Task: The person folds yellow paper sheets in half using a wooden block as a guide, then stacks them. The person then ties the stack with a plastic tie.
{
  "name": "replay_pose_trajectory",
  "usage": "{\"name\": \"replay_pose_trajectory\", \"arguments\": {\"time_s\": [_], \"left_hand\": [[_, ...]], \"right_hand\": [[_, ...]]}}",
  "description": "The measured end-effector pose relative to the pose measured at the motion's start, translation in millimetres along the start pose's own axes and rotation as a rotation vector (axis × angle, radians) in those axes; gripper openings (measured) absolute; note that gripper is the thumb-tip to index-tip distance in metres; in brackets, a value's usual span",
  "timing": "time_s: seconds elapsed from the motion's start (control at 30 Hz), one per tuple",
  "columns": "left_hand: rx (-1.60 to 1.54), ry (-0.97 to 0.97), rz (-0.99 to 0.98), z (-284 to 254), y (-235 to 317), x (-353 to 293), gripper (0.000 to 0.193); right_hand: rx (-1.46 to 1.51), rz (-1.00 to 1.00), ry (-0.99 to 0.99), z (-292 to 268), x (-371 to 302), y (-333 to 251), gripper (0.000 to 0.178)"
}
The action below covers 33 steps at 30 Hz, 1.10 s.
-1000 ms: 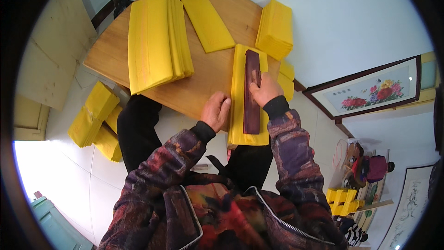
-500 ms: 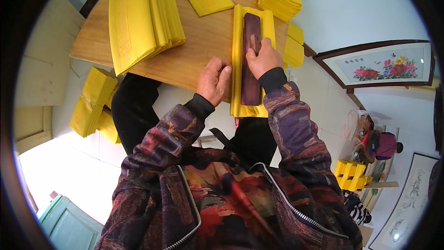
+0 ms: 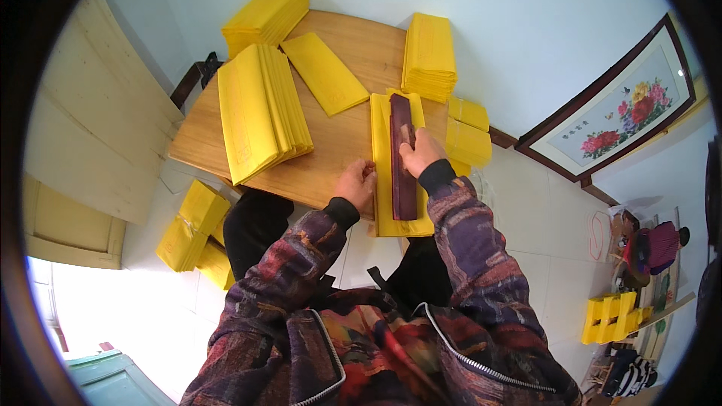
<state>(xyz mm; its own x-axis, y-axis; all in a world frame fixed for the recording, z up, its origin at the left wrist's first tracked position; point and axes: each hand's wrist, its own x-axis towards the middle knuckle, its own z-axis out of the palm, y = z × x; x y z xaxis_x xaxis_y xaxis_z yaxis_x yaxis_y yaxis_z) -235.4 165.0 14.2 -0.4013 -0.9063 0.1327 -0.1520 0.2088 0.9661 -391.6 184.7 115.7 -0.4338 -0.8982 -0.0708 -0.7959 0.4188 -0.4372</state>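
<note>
Right hand [image 3: 426,153] grips the maroon bar [image 3: 404,192], left hand [image 3: 355,183] curled nearby

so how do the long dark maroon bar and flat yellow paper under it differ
The long dark maroon bar is narrower than the flat yellow paper, which shows on both sides. The bar lies on top, held by the right hand; the paper lies beneath. The bar is dark, the paper bright. Both are long and rectangular.
</note>
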Motion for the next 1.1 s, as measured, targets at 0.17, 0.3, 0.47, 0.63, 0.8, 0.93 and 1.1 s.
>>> {"name": "replay_pose_trajectory", "arguments": {"time_s": [0.17,0.3,0.47,0.63,0.8,0.93,1.1], "left_hand": [[0.027,-0.057,-0.174,6,-12,17,0.022],[-0.002,-0.074,-0.269,6,-12,29,0.024],[-0.145,-0.049,-0.531,2,7,40,0.027],[-0.067,-0.078,-0.514,6,17,42,0.024],[-0.003,-0.047,-0.466,11,28,42,0.023],[0.05,-0.058,-0.36,13,37,45,0.019],[-0.077,-0.175,-0.522,18,28,55,0.02]], "right_hand": [[0.339,-0.124,0.086,-18,-5,32,0.033],[0.771,-0.157,0.083,-41,-16,61,0.026],[1.414,-0.091,-0.003,-46,-56,100,0.017],[1.765,-0.078,-0.094,-29,-94,133,0.027],[1.81,-0.069,-0.057,-13,-111,153,0.031],[1.797,-0.099,-0.076,-10,-116,163,0.031],[1.877,-0.111,-0.08,-2,-120,167,0.031]]}}
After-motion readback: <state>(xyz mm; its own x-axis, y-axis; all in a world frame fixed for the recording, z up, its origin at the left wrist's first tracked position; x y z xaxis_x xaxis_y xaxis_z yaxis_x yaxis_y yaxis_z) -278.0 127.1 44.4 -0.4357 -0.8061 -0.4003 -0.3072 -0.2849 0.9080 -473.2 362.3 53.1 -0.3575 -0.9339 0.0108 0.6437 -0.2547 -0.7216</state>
